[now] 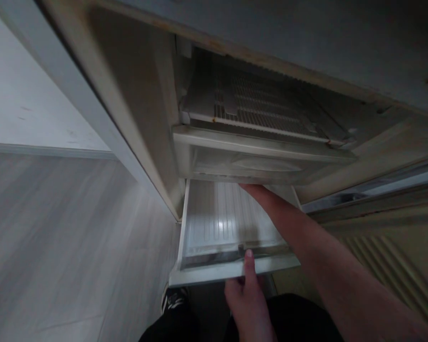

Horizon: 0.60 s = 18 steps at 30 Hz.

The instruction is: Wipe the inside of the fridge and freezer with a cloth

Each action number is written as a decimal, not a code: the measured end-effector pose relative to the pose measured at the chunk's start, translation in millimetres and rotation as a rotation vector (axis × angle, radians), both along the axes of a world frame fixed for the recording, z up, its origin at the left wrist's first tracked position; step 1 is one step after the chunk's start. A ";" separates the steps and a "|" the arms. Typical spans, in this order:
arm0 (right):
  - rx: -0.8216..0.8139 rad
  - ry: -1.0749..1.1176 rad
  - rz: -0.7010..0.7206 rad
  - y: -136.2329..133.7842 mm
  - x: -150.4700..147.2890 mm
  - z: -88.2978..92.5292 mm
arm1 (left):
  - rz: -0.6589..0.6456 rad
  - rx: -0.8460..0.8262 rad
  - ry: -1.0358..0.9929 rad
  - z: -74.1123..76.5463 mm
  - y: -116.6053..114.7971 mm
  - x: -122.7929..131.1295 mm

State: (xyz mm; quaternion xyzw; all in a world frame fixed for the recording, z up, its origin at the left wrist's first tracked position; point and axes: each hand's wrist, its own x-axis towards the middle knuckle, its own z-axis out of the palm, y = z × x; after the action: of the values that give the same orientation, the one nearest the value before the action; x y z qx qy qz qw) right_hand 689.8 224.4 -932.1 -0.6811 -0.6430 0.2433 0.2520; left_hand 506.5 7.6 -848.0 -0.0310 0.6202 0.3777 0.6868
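Underneath, left hand (248, 297) pinches lower drawer (207, 274) front; upper drawer (257, 164) hides right hand (259, 193), grip cannot be told.

right hand (255, 191): only heel shows; fingers hidden under upper drawer (257, 161), grip not readable. left hand (248, 297): fingers tucked out of sight below front lip of lower drawer (214, 228); wrist cut by bottom edge. rear of lower drawer covered by upper drawer. upper drawer contents: dim shape behind cloudy front, not identifiable. shoe (173, 299): partly behind lower drawer, marking too small to read. rear of wire shelf (260, 102) lost in shadow.
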 end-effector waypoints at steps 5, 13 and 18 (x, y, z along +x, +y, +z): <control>-0.080 -0.158 0.146 0.7 -4.9 -3.7 | 0.065 -0.050 -0.056 22.2 9.9 0.4; -0.194 -0.321 0.634 -82.7 -11.6 14.0 | 0.067 -0.033 -0.067 18.0 9.2 0.8; -0.378 -0.303 0.855 -114.6 -28.9 27.1 | 0.136 -0.030 -0.132 18.0 12.3 -0.3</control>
State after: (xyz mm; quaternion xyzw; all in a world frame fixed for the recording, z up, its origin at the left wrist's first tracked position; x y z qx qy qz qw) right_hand 661.0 109.7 -905.1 -0.4176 -0.8391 0.3355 -0.0947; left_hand 506.2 19.9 -830.0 -0.1082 0.5758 0.4112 0.6983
